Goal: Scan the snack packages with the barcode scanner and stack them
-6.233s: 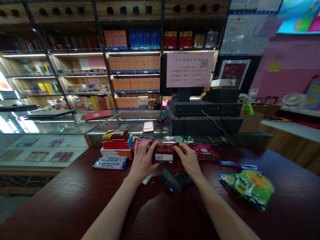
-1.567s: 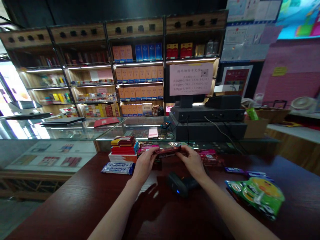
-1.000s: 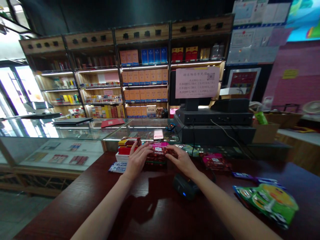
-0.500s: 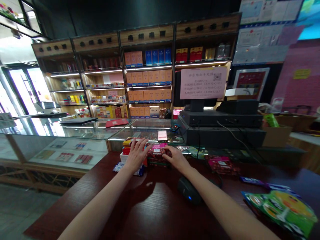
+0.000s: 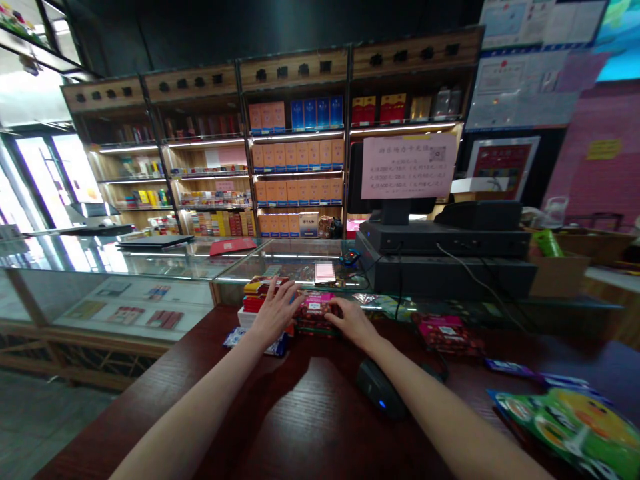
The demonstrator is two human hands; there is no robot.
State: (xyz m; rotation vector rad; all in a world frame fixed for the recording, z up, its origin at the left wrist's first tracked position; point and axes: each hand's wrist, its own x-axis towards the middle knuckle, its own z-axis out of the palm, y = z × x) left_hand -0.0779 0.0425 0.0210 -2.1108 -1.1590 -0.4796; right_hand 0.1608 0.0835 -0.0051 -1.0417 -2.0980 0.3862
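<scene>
A pink-and-brown snack packet [image 5: 316, 306] lies on top of a low stack of similar packets on the dark wooden counter. My left hand [image 5: 276, 312] is open, its fingers stretched out across the left end of that packet and beside a pile of red and yellow boxes [image 5: 254, 293]. At the packet's right end, the thumb and bent fingers of my right hand [image 5: 353, 323] close on the edge. A white box [image 5: 246, 317] and blue-and-white packets [image 5: 234, 336] are under and in front of the boxes, partly hidden by my left wrist.
A black scanner or mouse with a blue light [image 5: 381, 390] lies near my right forearm. More pink-and-brown packets [image 5: 445, 333] and a green snack bag [image 5: 565, 427] are to the right. Behind stand a glass display case [image 5: 280, 257] and a monitor with a paper sign [image 5: 407, 167].
The top packet sits slightly lower on the stack, and its lettering has tilted a little. Both hands stay at its ends, with only small finger shifts.
</scene>
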